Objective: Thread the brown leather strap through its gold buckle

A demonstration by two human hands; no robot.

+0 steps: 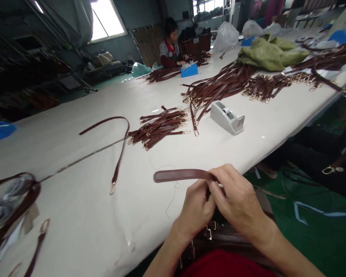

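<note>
While the long white counter (83,227) runs off toward the far end of the room, where another person (170,45) sits working at a heap of straps, most of its far side is taken up by big tangles of brown straps with gold rings (233,79) and a crumpled green cloth (272,52). Nearer in lies a smaller bundle of short straps (161,126), then a single long strap (115,150) looped loose across the middle with its clasp pointing at the near edge, and a grey tape dispenser (227,117) standing close to the right-hand edge. At the near edge, the left hand (196,209) and the right hand (238,198) are pressed together, both pinching one brown strap (180,175), whose rounded free end sticks out to the left over the counter, unsupported. I'd judge the risk lies there: the grip sits right over the edge, so a slackened pinch could drop the strap into the lap or onto the green floor. A thin loose thread (173,196) trails just under the hands and could snag on fingers or hardware. The buckled straps (209,231) heaped in the lap might slide off too.
</note>
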